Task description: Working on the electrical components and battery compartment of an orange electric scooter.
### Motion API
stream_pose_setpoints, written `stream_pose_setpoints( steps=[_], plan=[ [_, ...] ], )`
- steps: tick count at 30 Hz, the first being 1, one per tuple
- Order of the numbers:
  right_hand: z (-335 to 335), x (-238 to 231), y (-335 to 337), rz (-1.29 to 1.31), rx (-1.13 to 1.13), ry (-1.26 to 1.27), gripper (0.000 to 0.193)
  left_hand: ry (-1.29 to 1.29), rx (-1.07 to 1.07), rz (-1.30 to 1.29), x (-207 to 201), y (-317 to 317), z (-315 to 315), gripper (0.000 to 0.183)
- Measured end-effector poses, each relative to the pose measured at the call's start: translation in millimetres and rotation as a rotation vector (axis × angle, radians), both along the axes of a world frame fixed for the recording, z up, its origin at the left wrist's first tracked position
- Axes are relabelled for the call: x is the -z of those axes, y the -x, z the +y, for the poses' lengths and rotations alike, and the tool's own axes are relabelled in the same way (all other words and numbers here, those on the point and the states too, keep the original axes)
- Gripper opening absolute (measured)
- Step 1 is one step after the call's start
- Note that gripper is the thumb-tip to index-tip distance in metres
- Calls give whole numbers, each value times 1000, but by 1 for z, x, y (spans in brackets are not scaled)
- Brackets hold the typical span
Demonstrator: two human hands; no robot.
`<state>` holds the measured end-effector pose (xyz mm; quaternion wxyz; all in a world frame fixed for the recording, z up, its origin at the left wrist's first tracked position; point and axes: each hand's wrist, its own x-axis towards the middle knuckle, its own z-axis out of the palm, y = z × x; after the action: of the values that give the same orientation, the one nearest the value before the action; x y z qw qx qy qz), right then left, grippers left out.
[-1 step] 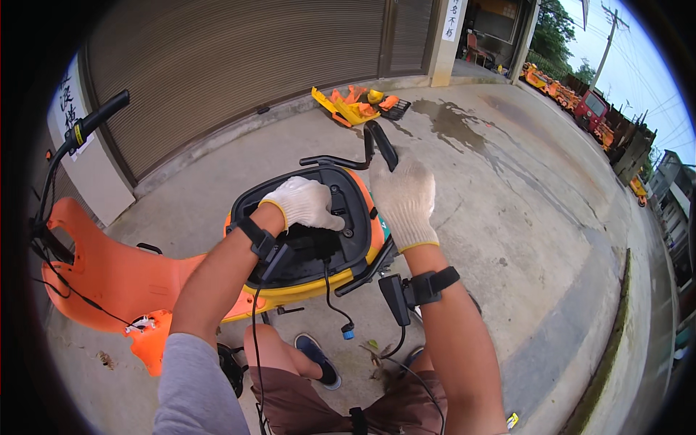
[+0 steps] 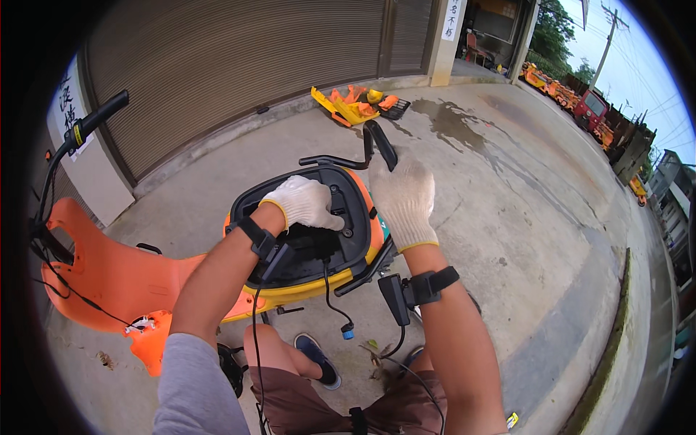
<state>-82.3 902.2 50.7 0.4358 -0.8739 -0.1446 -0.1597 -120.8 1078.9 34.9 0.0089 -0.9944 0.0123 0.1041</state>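
An orange and yellow scooter [image 2: 156,270] stands before me with its black storage tub [image 2: 359,250] uncovered. My left hand [image 2: 308,204], in a white knit glove, reaches into the tub beside a bolt [image 2: 348,233]. Its fingers look curled downward, and whatever they hold is hidden. At the rear end, my right hand [image 2: 404,194], gloved likewise, is closed at the bent black grab rail [image 2: 380,145]; its fingertips are out of sight. A black cable with a blue connector [image 2: 348,334] hangs over the tub's near side.
The handlebar [image 2: 101,119] rises at the far left with loose cables. Orange and yellow body panels [image 2: 355,109] lie by the brown roller shutter [image 2: 246,65]. A wet patch [image 2: 453,123] marks the concrete. More orange vehicles [image 2: 551,87] line the far right.
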Motion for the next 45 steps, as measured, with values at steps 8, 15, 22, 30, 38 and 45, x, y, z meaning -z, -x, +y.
stream_pose_setpoints(
  steps=[8, 15, 22, 30, 38, 45],
  plan=[
    [2, 4, -3, -59, 16, -14, 40, 190, -113, -38, 14, 27, -9, 54],
    [2, 3, -1, -14, 34, -1, 40, 1344, -600, 262, 62, 53, -52, 38],
    [2, 0, 0, -8, 32, -13, 39, 1839, -625, 140, 91, 57, -76, 24],
    [1, 8, -4, -68, 16, 4, 34, 1134, -267, -150, 54, 40, -4, 18],
    [1, 5, -3, -37, 27, 16, 34, 290, -108, -195, 42, 28, -40, 31],
    [0, 5, -4, -35, 11, 39, 35, 347, -57, -218, 43, 31, -38, 31]
  ],
)
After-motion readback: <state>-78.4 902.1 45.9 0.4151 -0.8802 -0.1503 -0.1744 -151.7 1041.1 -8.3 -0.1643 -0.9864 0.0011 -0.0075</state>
